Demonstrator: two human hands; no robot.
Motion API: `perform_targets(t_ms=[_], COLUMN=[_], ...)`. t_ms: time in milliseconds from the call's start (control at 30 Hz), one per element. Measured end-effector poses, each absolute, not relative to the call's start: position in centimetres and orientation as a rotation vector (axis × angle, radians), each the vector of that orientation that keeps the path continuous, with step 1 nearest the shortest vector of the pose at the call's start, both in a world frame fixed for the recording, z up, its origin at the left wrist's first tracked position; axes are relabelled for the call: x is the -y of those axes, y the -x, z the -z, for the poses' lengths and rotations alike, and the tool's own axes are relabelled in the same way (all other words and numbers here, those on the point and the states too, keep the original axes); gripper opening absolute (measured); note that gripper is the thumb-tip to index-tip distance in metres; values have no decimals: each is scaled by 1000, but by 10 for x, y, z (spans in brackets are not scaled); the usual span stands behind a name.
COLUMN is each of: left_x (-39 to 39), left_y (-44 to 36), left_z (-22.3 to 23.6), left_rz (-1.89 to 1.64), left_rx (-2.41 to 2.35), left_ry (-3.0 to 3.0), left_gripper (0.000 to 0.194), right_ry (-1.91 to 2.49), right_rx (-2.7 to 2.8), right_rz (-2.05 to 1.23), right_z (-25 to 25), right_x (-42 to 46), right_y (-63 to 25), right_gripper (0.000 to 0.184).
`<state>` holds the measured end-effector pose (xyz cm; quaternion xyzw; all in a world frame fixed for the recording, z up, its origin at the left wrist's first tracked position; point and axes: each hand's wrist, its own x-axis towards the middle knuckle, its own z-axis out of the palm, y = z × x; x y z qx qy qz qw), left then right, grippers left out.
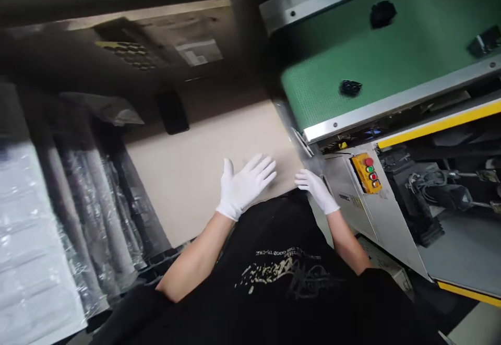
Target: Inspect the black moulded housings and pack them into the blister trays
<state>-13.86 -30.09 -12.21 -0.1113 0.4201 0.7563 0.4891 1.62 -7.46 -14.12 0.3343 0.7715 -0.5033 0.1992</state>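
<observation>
My left hand, in a white glove, is spread open with the fingers apart, just over or on a beige flat board. It holds nothing. My right hand, also white-gloved, reaches toward the steel edge of a green conveyor belt and a small metal bracket. Its fingers are loosely together, with nothing visible in them. Several black parts lie on the belt, such as one near its lower rail.
A yellow control box with red, green and orange buttons sits on a grey machine panel. Cables and machinery fill the opening at right. Plastic-wrapped rolls lie at left, and a black flat object stands beyond the board.
</observation>
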Motion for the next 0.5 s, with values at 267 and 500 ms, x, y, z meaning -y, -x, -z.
perform_targets(t_ms=[267, 500], left_x=[324, 294], left_y=[141, 141], left_z=[89, 93], left_rz=[-1884, -1708], left_rx=[-1172, -1614], left_ry=[-44, -257], left_gripper=[91, 77], right_ry=[-634, -497], right_rx=[-1292, -1970], right_rz=[2370, 2095], right_z=[70, 87], right_x=[128, 184], right_y=[42, 104], right_gripper=[67, 70])
